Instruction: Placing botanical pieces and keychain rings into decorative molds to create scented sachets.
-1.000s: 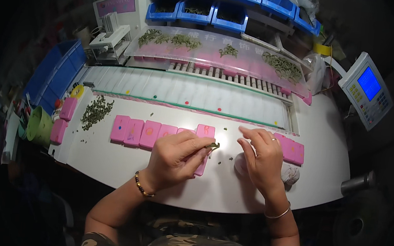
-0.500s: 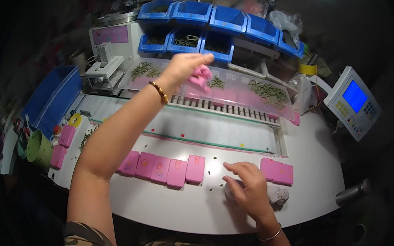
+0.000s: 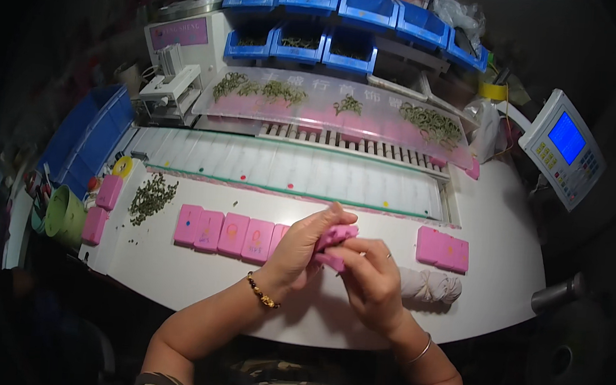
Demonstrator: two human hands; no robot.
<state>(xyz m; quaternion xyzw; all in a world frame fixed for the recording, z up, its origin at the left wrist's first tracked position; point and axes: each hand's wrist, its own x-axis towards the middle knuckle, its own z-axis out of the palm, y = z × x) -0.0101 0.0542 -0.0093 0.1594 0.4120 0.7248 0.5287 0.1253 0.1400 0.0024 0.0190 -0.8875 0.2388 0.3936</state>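
Note:
My left hand [image 3: 299,248] is closed round a pink rubber mould [image 3: 334,242], held above the near part of the white table. The mould is bent and its halves stand apart on the right side. Fingers of my right hand [image 3: 376,283] pinch at its right edge; whether a small piece is between them is hidden. Just behind the left hand, a row of pink mould blocks [image 3: 233,235] with coloured marks lies on the table, its right end covered by that hand. A white cloth roll [image 3: 431,286] lies beside the right wrist.
More pink blocks [image 3: 442,249] lie at right. Beyond a glass-edged white panel [image 3: 266,167], a translucent tray [image 3: 322,107] carries heaps of small green pieces. Blue bins [image 3: 366,9] line the back. A keypad display [image 3: 563,144] stands right; loose green bits [image 3: 152,198] lie left.
My left hand has come down from above the translucent tray to the near table, bringing the pink mould. My right hand has moved up to it and now grips its edge. The view has shifted slightly.

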